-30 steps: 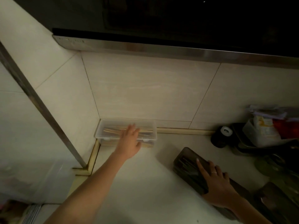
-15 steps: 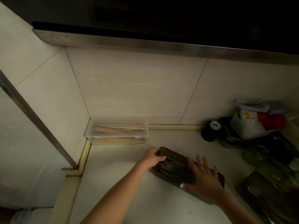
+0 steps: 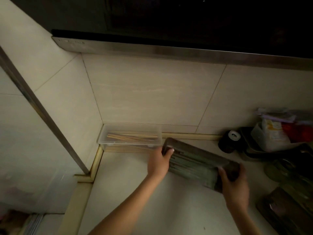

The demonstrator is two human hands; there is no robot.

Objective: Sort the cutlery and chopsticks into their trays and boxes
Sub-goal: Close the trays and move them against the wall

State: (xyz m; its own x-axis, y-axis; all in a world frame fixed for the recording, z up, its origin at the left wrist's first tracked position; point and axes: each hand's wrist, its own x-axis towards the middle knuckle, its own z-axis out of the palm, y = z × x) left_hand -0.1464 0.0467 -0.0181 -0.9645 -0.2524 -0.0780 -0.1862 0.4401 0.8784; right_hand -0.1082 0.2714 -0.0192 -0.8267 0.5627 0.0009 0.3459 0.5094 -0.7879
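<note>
A dark rectangular box (image 3: 194, 160) with dark chopsticks inside lies slantwise on the pale counter, its far end next to the clear box. My left hand (image 3: 160, 160) grips its far left end, thumb over the rim. My right hand (image 3: 234, 184) grips its near right end. A clear plastic box (image 3: 118, 141) with wooden chopsticks (image 3: 132, 136) sits in the back left corner against the tiled wall. The scene is dim and slightly blurred.
A second dark tray (image 3: 286, 212) lies at the right front edge. A black round container (image 3: 229, 139), a dark tray with food packets (image 3: 274, 133) and other dim kitchenware crowd the back right. A range hood (image 3: 169, 50) hangs overhead. Tiled walls close the left and back.
My left hand left the clear box and took the dark box's far end. My right hand shifted to its near end. The dark box moved back and left, close to the clear box.
</note>
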